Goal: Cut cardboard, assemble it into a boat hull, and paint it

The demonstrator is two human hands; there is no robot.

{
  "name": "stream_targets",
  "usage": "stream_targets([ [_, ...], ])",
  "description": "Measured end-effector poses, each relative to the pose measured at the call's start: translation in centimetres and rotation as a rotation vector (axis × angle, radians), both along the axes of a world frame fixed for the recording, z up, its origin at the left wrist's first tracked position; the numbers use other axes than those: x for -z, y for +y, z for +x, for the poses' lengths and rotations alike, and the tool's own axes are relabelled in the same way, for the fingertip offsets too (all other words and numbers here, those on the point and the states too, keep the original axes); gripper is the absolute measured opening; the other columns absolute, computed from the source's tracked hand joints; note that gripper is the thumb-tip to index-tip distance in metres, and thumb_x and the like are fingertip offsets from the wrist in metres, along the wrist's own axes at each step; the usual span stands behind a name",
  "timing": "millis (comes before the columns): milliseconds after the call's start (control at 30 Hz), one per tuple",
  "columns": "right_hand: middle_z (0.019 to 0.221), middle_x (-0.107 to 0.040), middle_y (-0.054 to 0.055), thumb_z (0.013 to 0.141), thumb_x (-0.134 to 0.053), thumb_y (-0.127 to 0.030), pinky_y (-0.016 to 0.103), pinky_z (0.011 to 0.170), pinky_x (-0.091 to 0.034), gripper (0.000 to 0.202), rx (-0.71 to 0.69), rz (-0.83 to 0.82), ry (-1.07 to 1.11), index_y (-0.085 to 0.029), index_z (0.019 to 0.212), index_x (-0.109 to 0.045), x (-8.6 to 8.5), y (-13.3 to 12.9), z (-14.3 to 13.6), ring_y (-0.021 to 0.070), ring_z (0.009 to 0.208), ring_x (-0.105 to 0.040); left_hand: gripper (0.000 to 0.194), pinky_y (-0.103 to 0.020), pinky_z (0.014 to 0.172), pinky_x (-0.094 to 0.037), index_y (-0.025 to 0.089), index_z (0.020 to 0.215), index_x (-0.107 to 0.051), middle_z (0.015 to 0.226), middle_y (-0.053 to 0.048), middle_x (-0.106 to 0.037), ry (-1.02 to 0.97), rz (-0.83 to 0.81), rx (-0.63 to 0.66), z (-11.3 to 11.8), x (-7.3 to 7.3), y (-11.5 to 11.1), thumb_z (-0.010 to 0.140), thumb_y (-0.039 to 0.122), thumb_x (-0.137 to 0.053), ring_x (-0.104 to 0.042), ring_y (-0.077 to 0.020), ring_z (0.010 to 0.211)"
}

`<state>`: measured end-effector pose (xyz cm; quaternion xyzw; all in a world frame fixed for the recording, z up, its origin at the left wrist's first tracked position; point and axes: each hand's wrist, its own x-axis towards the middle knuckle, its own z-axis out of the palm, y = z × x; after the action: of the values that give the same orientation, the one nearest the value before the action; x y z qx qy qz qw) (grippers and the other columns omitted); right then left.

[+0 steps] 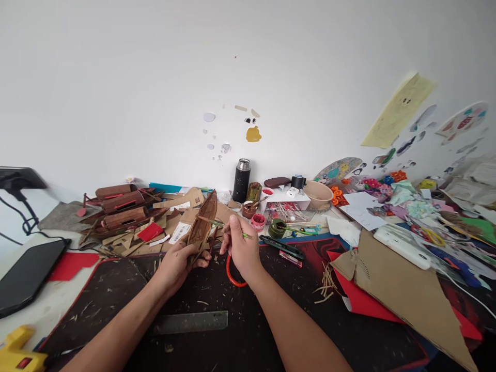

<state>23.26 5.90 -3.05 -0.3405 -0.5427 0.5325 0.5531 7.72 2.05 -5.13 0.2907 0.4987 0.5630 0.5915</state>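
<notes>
My left hand [182, 263] grips a small brown model boat [205, 219] by its lower end, its pointed tip slanting up and to the right. In my right hand [242, 245] a thin green-handled paintbrush [211, 221] is pinched, its tip reaching to the boat's side. Whether the bristles touch the boat I cannot tell for sure. Beyond my right hand stand an open jar of brown paint [249, 208], a pot of red paint [258, 222] and a jar of dark green paint [277, 228].
Several brown model boats [124, 201] sit at the left back among cardboard scraps. A black flask [242, 181] stands by the wall. A clear ruler [194, 321] lies on the dark mat; a yellow glue gun [21, 351] is front left. Cardboard [403, 289] covers the right side.
</notes>
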Motion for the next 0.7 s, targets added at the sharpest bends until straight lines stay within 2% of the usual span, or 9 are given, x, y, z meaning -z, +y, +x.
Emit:
stream_targets([
  [300,0.045,-0.047,-0.007,0.095,-0.054,-0.084,0.019,0.035,-0.037,0.066,-0.101,-0.042,-0.027,-0.022,0.075,-0.057,0.46,-0.31,-0.22,0.0107,0.034,-0.051,0.038,-0.024,0.05,-0.058,0.013,0.098,-0.071,0.068,-0.008,-0.075,-0.008,0.031,-0.003,-0.47,0.76,0.42,0.06,0.018,-0.074,-0.071,-0.0196,0.059],
  [700,0.051,-0.053,-0.005,0.101,-0.052,-0.077,0.022,0.039,-0.042,0.059,0.048,0.048,-0.041,-0.023,0.078,-0.059,0.42,0.45,0.38,0.0114,0.038,-0.053,0.027,-0.026,0.054,-0.06,0.013,0.09,-0.072,0.067,-0.009,-0.074,0.02,0.011,0.066,-0.1,0.29,-0.07,0.064,0.017,-0.074,-0.07,-0.0198,0.06],
])
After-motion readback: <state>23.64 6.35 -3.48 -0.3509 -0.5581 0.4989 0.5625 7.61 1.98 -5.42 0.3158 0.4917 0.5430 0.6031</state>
